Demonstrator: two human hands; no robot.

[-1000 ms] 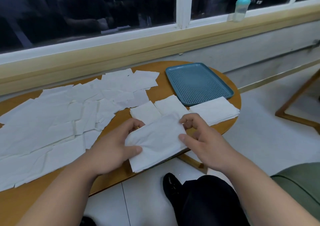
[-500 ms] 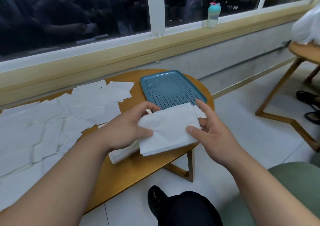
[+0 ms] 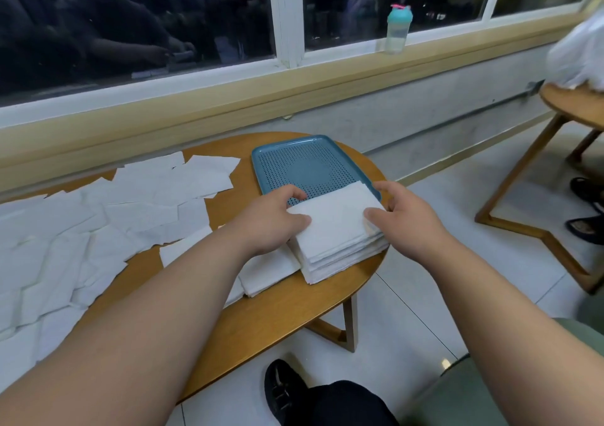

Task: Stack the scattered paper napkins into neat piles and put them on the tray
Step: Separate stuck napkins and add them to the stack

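Stack of napkins (image 3: 340,232) at the right end of the desk (image 3: 261,321), far edge over the near rim of the tray (image 3: 310,164). Gripped on its left by the left hand (image 3: 271,226), thumb on top; pinched on its right by the right hand (image 3: 408,219). Loose napkins (image 3: 130,203) spread leftward.

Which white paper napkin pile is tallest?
The thick white paper napkin stack by the blue perforated tray; the thin white napkin pile beside it sits lower.
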